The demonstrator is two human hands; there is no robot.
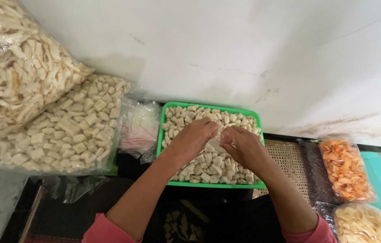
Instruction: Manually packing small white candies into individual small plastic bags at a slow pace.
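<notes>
Head view: the left hand [193,135] and the right hand [243,145] meet over the middle of a green tray [164,120], fingertips pinched together on something small and clear between them, most likely one of the little plastic bags [219,136]; too little of it shows to be sure. Both hands are closed in a fine pinch, not flat or loose. Under them the tray is filled with pale cube-shaped crackers [208,164]. The step in hand looks like opening or filling a small bag, and the next move would call for holding its mouth apart while pieces go in. Just left of the tray lies a stack of empty clear bags with red strips [138,127], then a large sack of the same cubes [66,128] and one of pale strips [17,67]. To the right are bags of orange chips [345,170] and yellowish chips [363,225].
</notes>
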